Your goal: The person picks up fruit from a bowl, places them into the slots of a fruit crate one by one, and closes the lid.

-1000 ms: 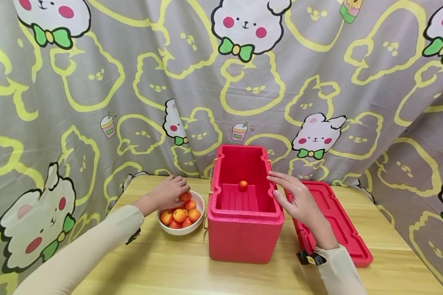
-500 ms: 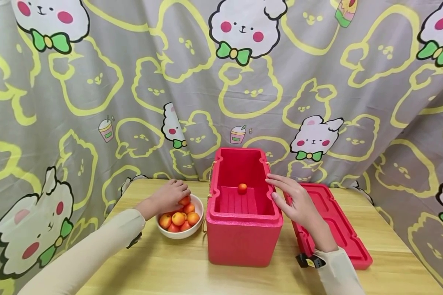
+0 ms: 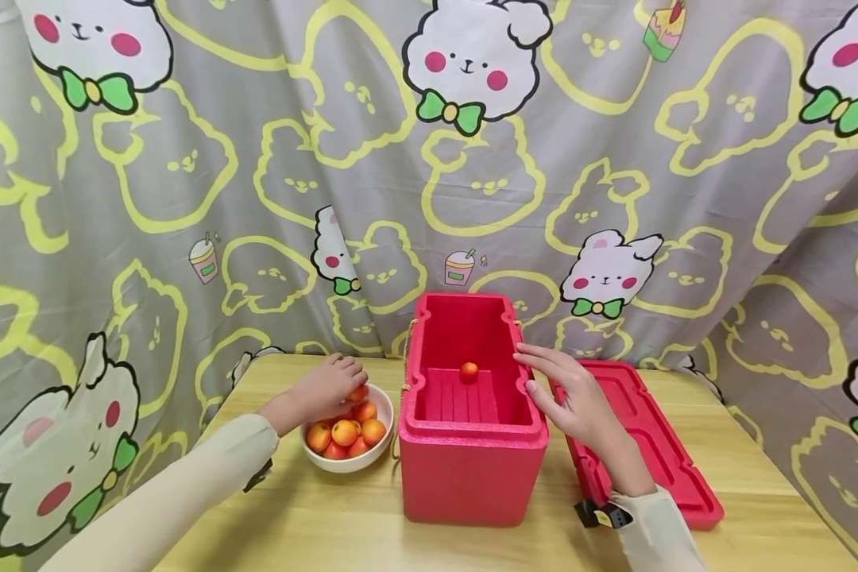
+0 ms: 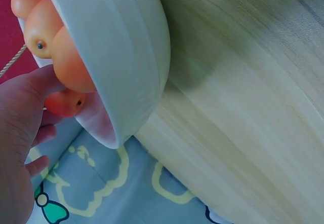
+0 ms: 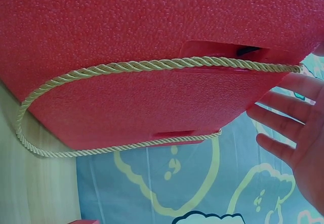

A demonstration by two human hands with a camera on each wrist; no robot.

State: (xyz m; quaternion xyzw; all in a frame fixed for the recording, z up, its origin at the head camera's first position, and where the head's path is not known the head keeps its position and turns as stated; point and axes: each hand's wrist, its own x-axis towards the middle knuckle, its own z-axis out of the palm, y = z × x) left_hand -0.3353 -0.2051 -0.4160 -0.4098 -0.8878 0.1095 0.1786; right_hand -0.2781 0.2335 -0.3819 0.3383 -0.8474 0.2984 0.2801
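While the left hand (image 3: pixel 326 388) pinches a small, round, red-orange fruit (image 4: pixel 64 104) at the far side of a round white bowl (image 4: pixel 132 57), the right hand (image 3: pixel 575 396), fingers spread, touches the right rim of a red foam box (image 3: pixel 472 483) with one lone fruit (image 3: pixel 468 372) inside.

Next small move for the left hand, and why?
I'd likely have the left hand lift the nearest fruit clear of the bowl: it appears to pinch that fruit, the red box stands uncovered with another fruit inside, and the right hand touches the box.
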